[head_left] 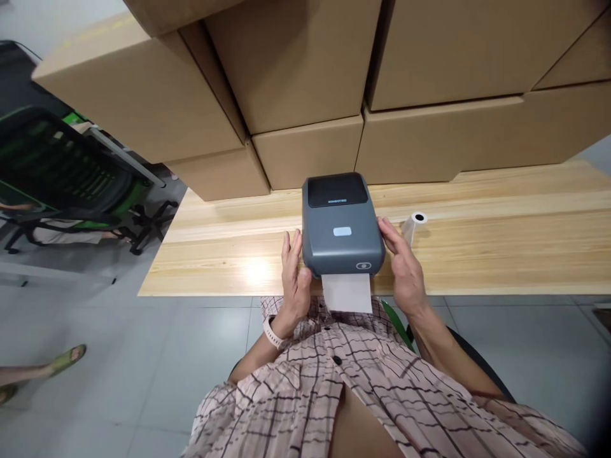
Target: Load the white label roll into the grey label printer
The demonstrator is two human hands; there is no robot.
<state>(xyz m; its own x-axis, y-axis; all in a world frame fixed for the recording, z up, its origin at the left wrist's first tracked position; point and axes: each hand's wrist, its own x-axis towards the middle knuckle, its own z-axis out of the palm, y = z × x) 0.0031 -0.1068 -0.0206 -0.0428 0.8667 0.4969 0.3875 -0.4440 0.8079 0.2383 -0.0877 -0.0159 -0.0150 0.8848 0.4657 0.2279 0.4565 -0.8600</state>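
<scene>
A dark grey label printer (342,232) sits on the wooden table near its front edge, with a black window on top and a light blue button. From its front slot a blank white label (347,294) hangs past the table edge. At the printer's left side is my left hand (294,280), open with fingers stretched upward and the thumb near the front corner. My right hand (405,270) lies along the opposite side, open, its straight fingertips touching the casing. Just beyond those fingers a narrow white roll (414,224) with a dark hole stands on the table.
Stacked cardboard boxes (305,70) line the back of the wooden table (501,235), close behind the printer. A black mesh office chair (67,168) is off to the left. Another person's sandalled foot (68,360) is on the grey tiled floor at lower left.
</scene>
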